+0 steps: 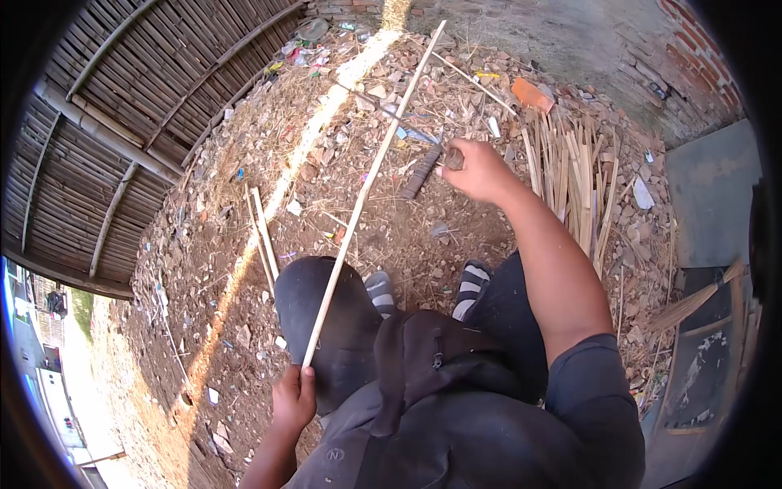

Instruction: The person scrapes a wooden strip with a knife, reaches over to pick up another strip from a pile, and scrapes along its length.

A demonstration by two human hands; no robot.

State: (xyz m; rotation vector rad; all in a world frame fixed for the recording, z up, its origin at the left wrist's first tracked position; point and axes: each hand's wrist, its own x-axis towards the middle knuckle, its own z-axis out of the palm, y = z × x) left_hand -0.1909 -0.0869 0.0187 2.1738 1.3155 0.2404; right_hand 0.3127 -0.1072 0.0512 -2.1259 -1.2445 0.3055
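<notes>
My left hand (pixel 293 399) is closed around the lower end of a long, pale bamboo strip (pixel 364 194). The strip slants up across my left knee to the far rubble. My right hand (pixel 481 169) is closed on a knife, its brown handle (pixel 454 159) partly covered by my fingers. A thin blade (pixel 419 135) points up and left from there, meeting the line of the strip; whether they touch I cannot tell. Just left of my right fingers is a dark, ridged handle (pixel 421 173), close to the ground; what it belongs to is unclear.
Split bamboo strips (pixel 574 175) lie in a pile at right. Two short strips (pixel 264 232) rest near my left knee. Stones and litter cover the ground. A bamboo-slat wall (pixel 163 73) stands left, a brick wall (pixel 554 37) behind, and grey panels (pixel 709 191) at right.
</notes>
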